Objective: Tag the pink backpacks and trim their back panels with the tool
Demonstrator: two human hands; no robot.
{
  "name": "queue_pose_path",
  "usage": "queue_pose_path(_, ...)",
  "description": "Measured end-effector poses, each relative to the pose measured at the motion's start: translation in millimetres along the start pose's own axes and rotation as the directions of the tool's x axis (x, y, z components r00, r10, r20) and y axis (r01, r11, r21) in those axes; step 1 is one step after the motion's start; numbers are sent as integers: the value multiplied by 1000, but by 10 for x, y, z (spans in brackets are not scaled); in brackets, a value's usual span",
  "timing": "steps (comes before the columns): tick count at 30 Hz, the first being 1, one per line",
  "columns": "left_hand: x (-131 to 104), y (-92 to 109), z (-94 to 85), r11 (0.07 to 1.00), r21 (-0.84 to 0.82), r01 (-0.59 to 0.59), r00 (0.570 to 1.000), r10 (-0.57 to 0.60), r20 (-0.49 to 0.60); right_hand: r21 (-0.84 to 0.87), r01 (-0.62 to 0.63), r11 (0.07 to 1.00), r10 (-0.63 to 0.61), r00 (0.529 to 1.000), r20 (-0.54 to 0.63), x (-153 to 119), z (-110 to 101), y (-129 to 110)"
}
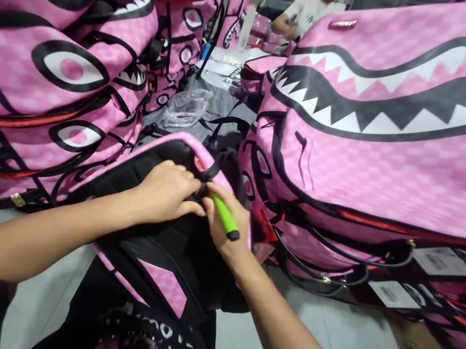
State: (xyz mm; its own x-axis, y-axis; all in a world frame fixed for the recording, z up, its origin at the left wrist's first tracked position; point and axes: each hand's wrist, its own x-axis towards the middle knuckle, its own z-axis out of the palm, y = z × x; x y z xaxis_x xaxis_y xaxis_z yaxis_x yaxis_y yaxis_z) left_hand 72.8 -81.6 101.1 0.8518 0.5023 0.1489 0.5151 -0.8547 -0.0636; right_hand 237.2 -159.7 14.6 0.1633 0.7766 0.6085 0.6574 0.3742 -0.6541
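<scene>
A black and pink backpack [200, 264] lies across my lap, its black padded side facing up. Curled at the backpack's upper edge, my left hand [170, 191] grips the black material near a strap loop. My right hand [229, 221] is closed around a bright green handle with a black end [226, 216]; the tool's working tip is hidden at the fingers, so I cannot tell its kind. Both hands nearly meet beside the black loop [211, 171] and a small red label [198, 163]. What exactly lies between the fingertips is hidden.
Pink backpacks with eye prints [71, 70] are piled at the left. More are stacked at the right, topped by one with a toothed mouth print [383, 104]. Crumpled clear plastic [187, 107] rests on the grey surface ahead. Another person [306, 17] is at the back.
</scene>
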Motion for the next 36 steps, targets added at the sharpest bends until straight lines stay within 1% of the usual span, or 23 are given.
queue_pose_path(2, -127, -136, 153, 1000, -2, -7, 994, 7, 106, 0, 36, 999, -36, 998, 50, -133, 136, 147)
queue_pose_path(3, -175, -210, 212, 1000, 24, -8, 991, 4, 133, -12, 48, 999, -47, 997, 54, -169, 204, 202)
queue_pose_path(5, -235, -331, 262, 997, 71, -30, 989, 20, 144, -41, 78, 996, -77, 997, 31, -186, 322, 250)
queue_pose_path(7, -236, -407, 226, 996, 34, -81, 991, 76, 114, -62, 126, 990, -126, 992, 15, -169, 408, 223)
queue_pose_path(9, -164, -464, 153, 995, -21, -93, 996, 94, 13, -67, 171, 983, -172, 985, -6, -171, 467, 167)
queue_pose_path(10, -100, -495, 124, 997, -30, -77, 996, 76, -37, -71, 190, 979, -192, 981, -20, -189, 488, 138)
queue_pose_path(11, -21, -530, 111, 998, -25, -53, 997, 51, -62, -75, 204, 976, -207, 978, -35, -218, 504, 113)
queue_pose_path(12, 70, -565, 119, 1000, -9, -24, 999, 24, -46, -74, 217, 973, -221, 974, -48, -255, 514, 91)
queue_pose_path(14, 268, -626, 198, 1000, 23, 12, 996, -14, 93, -53, 228, 972, -230, 972, -43, -343, 512, 54)
queue_pose_path(15, 361, -643, 259, 999, 39, 22, 985, -29, 170, -33, 226, 973, -227, 974, -26, -384, 500, 40)
queue_pose_path(16, 444, -649, 324, 998, 62, 30, 973, -43, 226, -11, 219, 976, -219, 976, -2, -420, 481, 30)
queue_pose_path(17, 510, -643, 386, 996, 87, 34, 965, -56, 256, 10, 208, 978, -209, 978, 21, -447, 456, 27)
queue_pose_path(19, 584, -601, 473, 992, 124, 16, 964, -48, 260, 39, 196, 980, -198, 978, 64, -473, 397, 50)
queue_pose_path(21, 584, -538, 505, 988, 151, -38, 966, -2, 258, 61, 172, 983, -178, 978, 108, -470, 347, 108)
queue_pose_path(22, 567, -506, 509, 984, 166, -65, 964, 19, 265, 78, 139, 987, -148, 981, 126, -464, 333, 143)
queue_pose_path(23, 547, -479, 512, 980, 182, -86, 960, 33, 277, 105, 88, 991, -102, 985, 136, -459, 329, 178)
queue_pose_path(25, 521, -443, 538, 973, 206, -102, 952, 35, 304, 185, -55, 981, 32, 992, 125, -454, 349, 235)
queue_pose_path(27, 534, -435, 603, 970, 225, -89, 953, 17, 302, 262, -191, 946, 168, 980, 106, -442, 387, 270)
queue_pose_path(29, 575, -446, 685, 970, 231, -80, 960, 13, 280, 265, -254, 930, 233, 967, 106, -402, 402, 294)
queue_pose_path(31, 616, -459, 747, 972, 224, -73, 968, 15, 250, 193, -229, 954, 207, 970, 127, -324, 368, 324)
queue_pose_path(33, 639, -466, 768, 975, 213, -67, 974, 18, 224, 124, -156, 980, 133, 975, 176, -227, 284, 368)
queue_pose_path(35, 645, -468, 762, 977, 205, -64, 977, 19, 212, 106, -110, 988, 84, 970, 230, -143, 183, 417)
queue_pose_path(36, 646, -468, 757, 978, 202, -59, 977, 16, 211, 105, -114, 988, 85, 965, 247, -109, 140, 438)
